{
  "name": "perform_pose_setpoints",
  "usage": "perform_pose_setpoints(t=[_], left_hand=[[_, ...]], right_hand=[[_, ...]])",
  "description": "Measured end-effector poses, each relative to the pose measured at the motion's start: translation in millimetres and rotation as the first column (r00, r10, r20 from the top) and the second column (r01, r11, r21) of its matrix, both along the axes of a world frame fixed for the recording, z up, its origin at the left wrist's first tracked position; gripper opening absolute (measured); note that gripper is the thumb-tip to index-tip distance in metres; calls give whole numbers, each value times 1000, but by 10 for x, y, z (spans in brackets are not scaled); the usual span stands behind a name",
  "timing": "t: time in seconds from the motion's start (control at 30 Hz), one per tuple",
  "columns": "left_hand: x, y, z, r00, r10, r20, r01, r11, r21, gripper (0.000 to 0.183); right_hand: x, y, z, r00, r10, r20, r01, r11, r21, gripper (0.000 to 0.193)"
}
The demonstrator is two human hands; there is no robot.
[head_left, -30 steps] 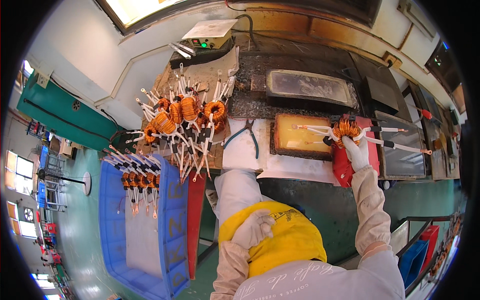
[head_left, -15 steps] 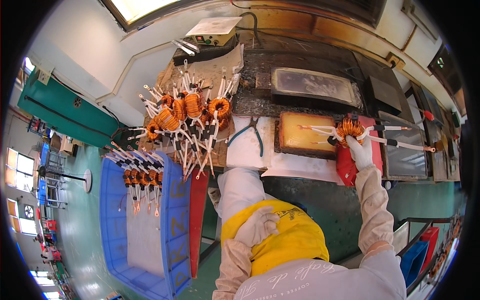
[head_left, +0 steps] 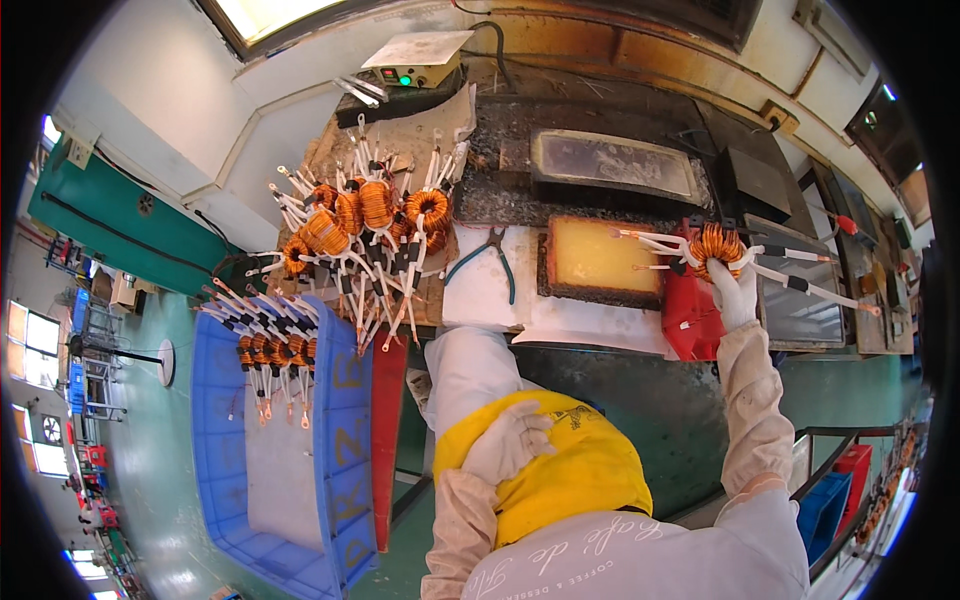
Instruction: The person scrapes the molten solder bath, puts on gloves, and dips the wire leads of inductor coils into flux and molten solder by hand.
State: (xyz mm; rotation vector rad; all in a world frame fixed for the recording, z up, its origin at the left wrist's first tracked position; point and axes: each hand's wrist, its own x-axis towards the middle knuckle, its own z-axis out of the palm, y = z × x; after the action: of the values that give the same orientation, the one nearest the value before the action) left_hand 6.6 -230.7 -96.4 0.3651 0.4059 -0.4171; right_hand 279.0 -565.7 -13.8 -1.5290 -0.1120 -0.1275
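My gloved right hand (head_left: 737, 298) grips a copper-wound toroidal coil (head_left: 716, 246) from its near side, over a red container (head_left: 692, 325). White-sleeved leads with copper lugs stick out of the coil to both sides. Its left leads reach over the right edge of a rectangular pot of yellowish, wax-like material (head_left: 600, 252); whether they touch it I cannot tell. My gloved left hand (head_left: 510, 443) lies flat against my yellow apron (head_left: 585, 460), holding nothing, fingers extended. Blue-handled pliers (head_left: 487, 262) lie on white paper left of the pot.
Several more coils (head_left: 350, 215) are piled at the bench's left. A blue crate (head_left: 345, 440) with a row of coils stands below them. Behind the pot sits a dark-framed tray with a greyish surface (head_left: 620, 165). A control box (head_left: 415, 72) stands at the back left.
My right hand and the coil have shifted slightly right relative to the pot, and the coil has turned a little. My left hand stays on the apron. The whole view has shifted slightly.
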Motion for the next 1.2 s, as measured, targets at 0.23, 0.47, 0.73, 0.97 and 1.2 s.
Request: perform_pose_setpoints(t=[0.23,0.47,0.73,0.97,1.2], left_hand=[[5,-8,-28,1000,-1,7,1,999,-34,33],[-12,-2,-28,1000,1,-17,-1,1000,-1,35],[-6,0,9,999,22,44,-20,999,-47,36],[23,4,8,1000,-6,-16,5,999,-37,33],[43,3,-4,999,-16,-32,16,1000,-13,33]], right_hand=[[-74,-180,42,996,29,85,5,928,-374,33],[2,38,-204,1000,-24,10,24,996,-90,35],[-76,166,18,981,-86,-172,98,993,64,32],[65,285,45,974,-145,-175,171,975,144,28],[138,259,-55,984,-113,-138,126,987,97,28]])
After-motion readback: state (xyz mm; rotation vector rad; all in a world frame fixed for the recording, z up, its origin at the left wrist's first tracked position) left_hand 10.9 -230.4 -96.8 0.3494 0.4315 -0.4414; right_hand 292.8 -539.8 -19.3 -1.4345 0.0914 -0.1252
